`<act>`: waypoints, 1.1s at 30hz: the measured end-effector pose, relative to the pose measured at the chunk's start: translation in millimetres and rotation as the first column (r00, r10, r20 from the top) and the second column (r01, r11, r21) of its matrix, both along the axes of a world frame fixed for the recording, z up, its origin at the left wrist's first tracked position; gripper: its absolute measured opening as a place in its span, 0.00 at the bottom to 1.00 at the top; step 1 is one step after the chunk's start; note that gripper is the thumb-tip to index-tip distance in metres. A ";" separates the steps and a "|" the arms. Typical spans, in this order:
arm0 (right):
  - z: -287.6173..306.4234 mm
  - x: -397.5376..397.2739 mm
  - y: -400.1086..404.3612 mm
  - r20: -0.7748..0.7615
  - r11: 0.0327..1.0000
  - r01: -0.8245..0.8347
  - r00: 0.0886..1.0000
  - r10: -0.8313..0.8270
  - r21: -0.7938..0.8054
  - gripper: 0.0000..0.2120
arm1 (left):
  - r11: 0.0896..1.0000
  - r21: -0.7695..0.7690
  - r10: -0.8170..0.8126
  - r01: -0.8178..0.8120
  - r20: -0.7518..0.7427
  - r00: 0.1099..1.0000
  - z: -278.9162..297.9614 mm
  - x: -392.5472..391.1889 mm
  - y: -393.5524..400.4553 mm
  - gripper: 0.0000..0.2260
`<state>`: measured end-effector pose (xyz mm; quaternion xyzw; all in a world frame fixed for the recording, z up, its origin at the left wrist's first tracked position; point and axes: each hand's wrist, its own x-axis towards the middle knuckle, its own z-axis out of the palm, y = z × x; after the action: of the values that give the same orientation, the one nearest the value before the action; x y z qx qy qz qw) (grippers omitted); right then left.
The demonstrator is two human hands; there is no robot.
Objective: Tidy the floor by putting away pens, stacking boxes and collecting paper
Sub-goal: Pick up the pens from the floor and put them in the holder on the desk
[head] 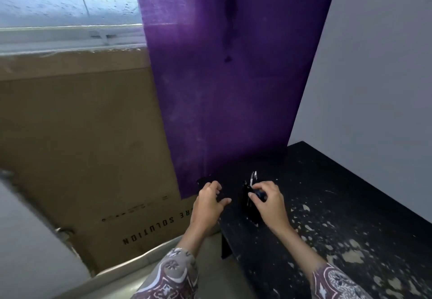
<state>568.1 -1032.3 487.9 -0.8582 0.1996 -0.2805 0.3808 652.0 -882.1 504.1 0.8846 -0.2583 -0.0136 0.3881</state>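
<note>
Leftward of the black pen holder [248, 201] on the worn black table [339, 205], the left hand [209, 201] hovered with loosely spread fingers, holding nothing. Right hand [268, 199], nearer, pinched a dark pen [260, 194] just beside the holder; white-tipped pens [253, 178] stood upright inside it.

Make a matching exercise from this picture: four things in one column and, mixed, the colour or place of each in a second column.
Things:
1. long hanging cloth curtain
2. large cardboard box with printed letters
3. worn table with chipped paint
4. left hand

Descriptions:
A. black, flecked with pale spots
B. purple
C. brown, under the window
D. at the table's left edge, below the curtain

Pairs: 1-B, 2-C, 3-A, 4-D
</note>
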 end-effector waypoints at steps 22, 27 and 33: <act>-10.8 -101.5 377.0 -0.086 0.901 -0.414 0.900 0.426 0.130 0.11 | 0.935 0.202 0.312 -0.291 -0.080 0.947 0.8 -160.6 431.9 0.12; -25.0 -136.2 463.1 -0.128 0.849 -0.503 0.842 0.523 0.160 0.12 | 0.900 0.244 0.399 -0.362 -0.120 0.909 -13.6 -214.3 523.5 0.14; -46.9 -161.2 529.8 -0.210 0.769 -0.615 0.740 0.639 0.174 0.12 | 0.859 0.236 0.501 -0.454 -0.207 0.840 -38.9 -259.1 594.4 0.14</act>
<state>407.0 -502.5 441.0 -0.8853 -0.0405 -0.0126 0.4630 392.9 -287.7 465.2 0.9422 0.0268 -0.0554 0.3294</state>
